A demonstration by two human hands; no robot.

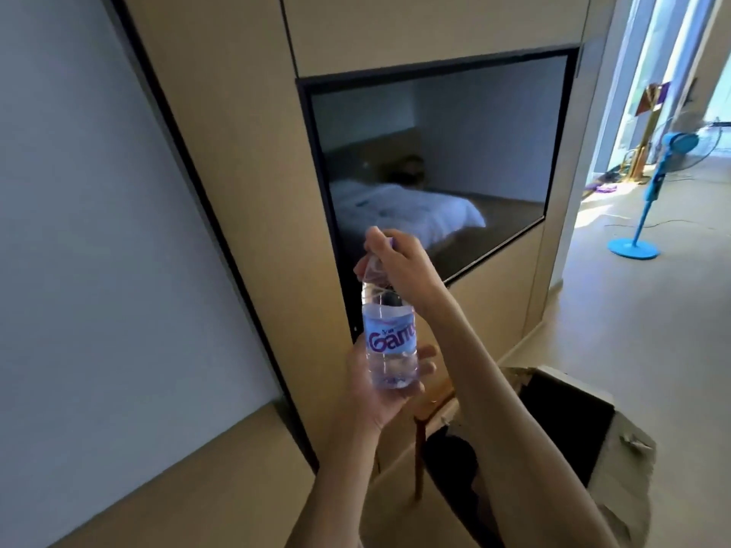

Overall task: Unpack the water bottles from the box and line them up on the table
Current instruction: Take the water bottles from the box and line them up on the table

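Gripping the water bottle [389,338] upright in mid-air before the dark screen [435,168], both hands work it — left hand [379,389] cupping its base, right hand [399,263] pinching the cap. The open cardboard box [569,425] sits below, to the right.

Dark television [431,160] in tan panelling [221,112]; sunlit floor [633,310], blue fan [648,191]

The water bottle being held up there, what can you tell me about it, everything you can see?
The water bottle is small, of clear plastic, with a pale blue label printed in purple letters. It is held in the air, roughly upright and tilted slightly, in front of a dark wall screen. The left hand cups its base, and the right hand grips its top around the purple cap. It looks full, though I cannot be sure.
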